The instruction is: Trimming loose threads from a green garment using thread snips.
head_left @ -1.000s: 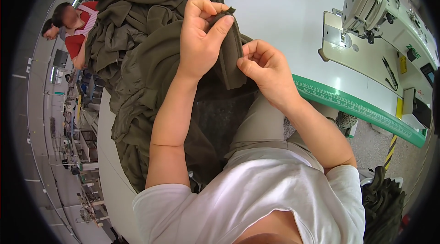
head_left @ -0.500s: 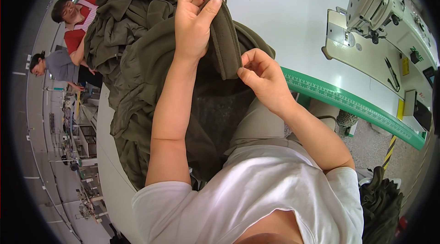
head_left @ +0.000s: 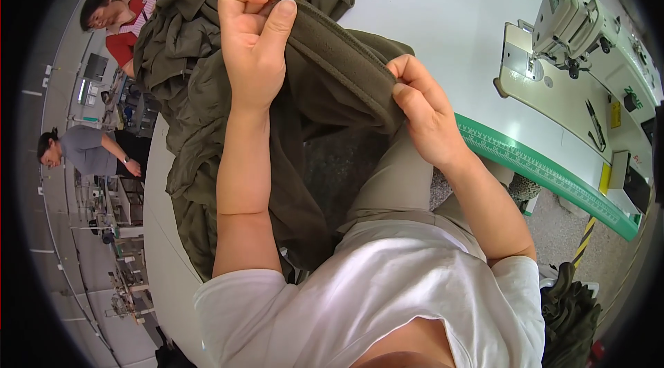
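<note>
An olive-green fleece garment [head_left: 339, 57] is stretched between my two hands. One of its edges forms a thick stitched band with a dark, ridged line that looks like a zipper. My left hand [head_left: 254, 43] pinches the band's upper corner between thumb and fingers. Farther down the same edge, on the right, my right hand [head_left: 422, 106] grips it with thumb and forefinger. The garment's lower part hangs over my lap and runs into the pile on the left.
A heap of olive garments [head_left: 187, 57] covers the table's left side. A sewing machine [head_left: 570, 29] stands at the right, with dark thread snips [head_left: 595, 124] beside it. A green ruled edge [head_left: 546, 167] borders the white table [head_left: 443, 8]. Two people are at far left.
My left hand has moved left and my right hand slightly right, pulling the band from a folded, drooping shape into a straighter diagonal. Both hands keep their hold.
</note>
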